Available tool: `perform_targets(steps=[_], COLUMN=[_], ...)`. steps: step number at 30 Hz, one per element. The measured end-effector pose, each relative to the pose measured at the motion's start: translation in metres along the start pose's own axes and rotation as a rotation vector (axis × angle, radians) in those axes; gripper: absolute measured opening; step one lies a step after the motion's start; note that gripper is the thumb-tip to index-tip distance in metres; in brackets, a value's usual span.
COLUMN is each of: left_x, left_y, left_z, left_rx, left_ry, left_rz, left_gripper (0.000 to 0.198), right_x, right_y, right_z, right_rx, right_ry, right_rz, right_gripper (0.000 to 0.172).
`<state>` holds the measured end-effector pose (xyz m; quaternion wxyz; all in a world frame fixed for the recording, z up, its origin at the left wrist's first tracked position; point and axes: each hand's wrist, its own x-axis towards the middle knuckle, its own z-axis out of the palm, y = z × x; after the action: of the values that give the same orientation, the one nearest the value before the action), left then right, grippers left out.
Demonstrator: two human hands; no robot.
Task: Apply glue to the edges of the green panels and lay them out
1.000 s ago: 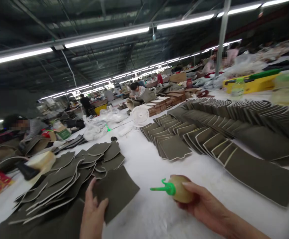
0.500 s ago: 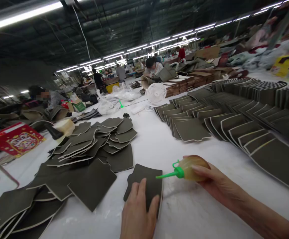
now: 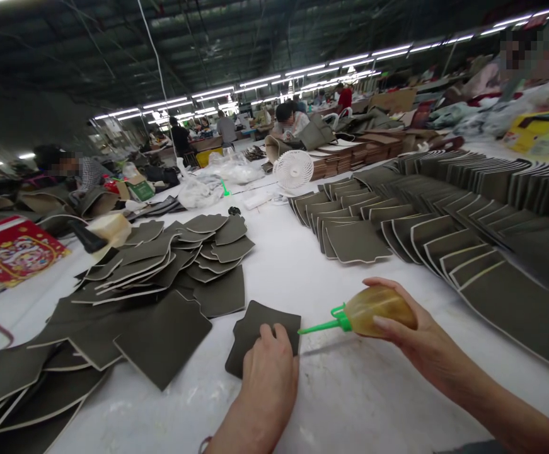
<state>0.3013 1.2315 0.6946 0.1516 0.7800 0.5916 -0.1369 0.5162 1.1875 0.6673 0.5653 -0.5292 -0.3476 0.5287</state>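
A flat, dark olive leather-like piece with a pale edge lies on the white tabletop in front of me. My left hand is on its right part, fingers bent down onto the surface, thumb mostly hidden along the near right edge. In my right hand is a squeeze bottle of amber liquid with a green nozzle, tilted nearly level. Its nozzle tip is at the right edge of the piece; whether it touches I cannot tell.
Loose similar pieces are heaped at left. Overlapping rows of pieces cover the right side. Farther back are a white fan, plastic bags and a red box. Several people work in the background.
My left fingers have drawn in and bent, and the thumb has gone to the piece's edge. The bottle's nozzle has gone from above the piece to its right edge. The view has shifted slightly.
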Motion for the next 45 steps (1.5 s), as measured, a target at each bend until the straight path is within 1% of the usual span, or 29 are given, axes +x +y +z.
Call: perform_targets(steps=[6, 9, 12, 14, 17, 19, 24, 30, 33, 37, 40, 43, 45], left_x=[0.011, 0.019, 0.025, 0.028, 0.031, 0.033, 0.035, 0.036, 0.036, 0.036, 0.036, 0.036, 0.036], left_y=[0.006, 0.005, -0.005, -0.016, -0.033, -0.041, -0.043, -0.041, -0.042, -0.043, -0.044, -0.044, -0.043], left_z=[0.001, 0.001, -0.001, -0.003, -0.007, -0.008, -0.008, -0.006, -0.005, -0.003, -0.002, -0.003, -0.003], left_rx=[-0.009, 0.015, 0.019, 0.0, -0.103, -0.174, -0.206, -0.127, -0.096, -0.109, -0.11, -0.109, -0.111], left_ry=[0.027, 0.073, 0.082, 0.08, 0.091, 0.092, 0.102, 0.096, 0.086, 0.091, 0.087, 0.086, 0.074], left_rz=[-0.023, -0.02, -0.017, 0.032, 0.145, 0.19, 0.215, 0.186, 0.173, 0.188, 0.188, 0.187, 0.182], left_gripper=[0.027, 0.027, 0.031, 0.039, 0.053, 0.057, 0.058, 0.056, 0.054, 0.051, 0.051, 0.051, 0.051], right_x=[0.003, 0.004, 0.006, 0.008, 0.012, 0.014, 0.019, 0.026, 0.029, 0.03, 0.033, 0.034, 0.034], right_y=[-0.004, -0.007, -0.009, -0.009, -0.009, -0.009, -0.009, -0.011, -0.009, -0.007, -0.006, -0.005, -0.002], right_z=[-0.002, -0.002, 0.0, 0.003, 0.008, 0.013, 0.024, 0.034, 0.034, 0.032, 0.031, 0.03, 0.029], right_rx=[-0.278, -0.334, -0.338, -0.35, -0.398, -0.462, -0.676, -0.779, -0.821, -0.816, -0.791, -0.782, -0.784], right_ry=[0.01, 0.033, 0.044, 0.024, -0.031, -0.066, -0.117, -0.203, -0.228, -0.242, -0.206, -0.158, -0.157], right_rz=[-0.114, -0.172, -0.216, -0.242, -0.292, -0.35, -0.523, -0.642, -0.662, -0.608, -0.589, -0.616, -0.635], right_gripper=[0.067, 0.065, 0.063, 0.06, 0.056, 0.055, 0.051, 0.049, 0.048, 0.044, 0.043, 0.043, 0.042])
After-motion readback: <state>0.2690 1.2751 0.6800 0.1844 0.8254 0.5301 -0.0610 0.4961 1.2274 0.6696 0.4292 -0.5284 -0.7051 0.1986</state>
